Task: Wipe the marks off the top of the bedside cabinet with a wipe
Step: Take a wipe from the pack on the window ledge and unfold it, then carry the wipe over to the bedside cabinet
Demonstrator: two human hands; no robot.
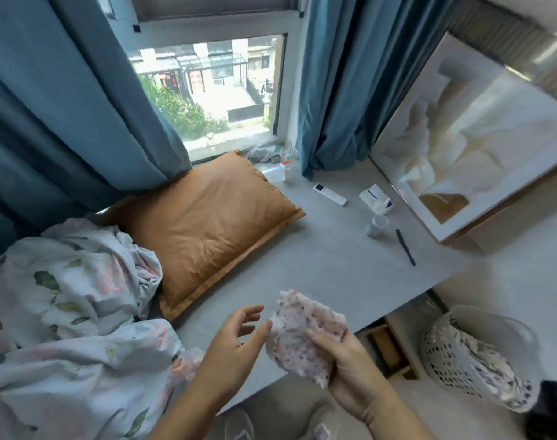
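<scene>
A crumpled white wipe (pixel 299 335) speckled with pink and dark spots is held above the front edge of the grey cabinet top (pixel 343 268). My right hand (pixel 347 373) grips it from below and the right. My left hand (pixel 239 338) is beside the wipe on its left, fingers spread, with the thumb tip touching or nearly touching the wipe's edge. The grey top stretches from the window to the front edge; any marks on it are too faint to make out.
An orange pillow (pixel 207 230) and a floral duvet (pixel 67 312) lie to the left. A white remote (pixel 329 194), a tissue pack (pixel 375 198), a small white cup (pixel 377 225) and a dark pen (pixel 405 247) sit on the top. A white lattice bin (pixel 470 354) stands at the right on the floor.
</scene>
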